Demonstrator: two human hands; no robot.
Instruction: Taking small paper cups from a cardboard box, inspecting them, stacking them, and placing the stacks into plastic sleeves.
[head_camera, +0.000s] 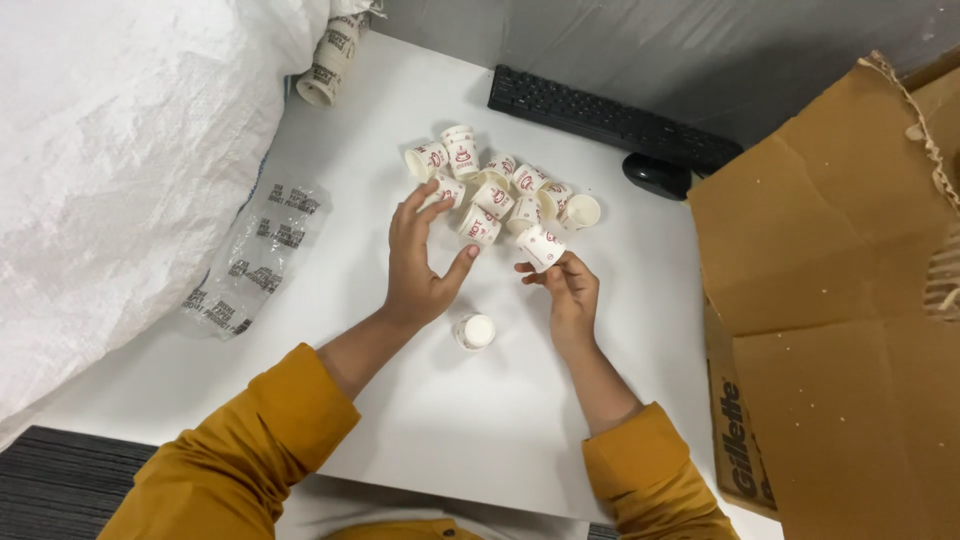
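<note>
Several small white paper cups with red print lie in a loose pile on the white table. My right hand pinches one of these cups at the pile's near edge. My left hand is open with fingers spread, its fingertips reaching the left side of the pile near a cup. One cup stands upright alone between my two wrists. Both arms wear mustard-yellow sleeves.
A big white woven sack fills the left. A stack of cups lies at its edge, an empty clear plastic wrapper beside it. A black keyboard and mouse sit at the back. A brown cardboard box stands at right.
</note>
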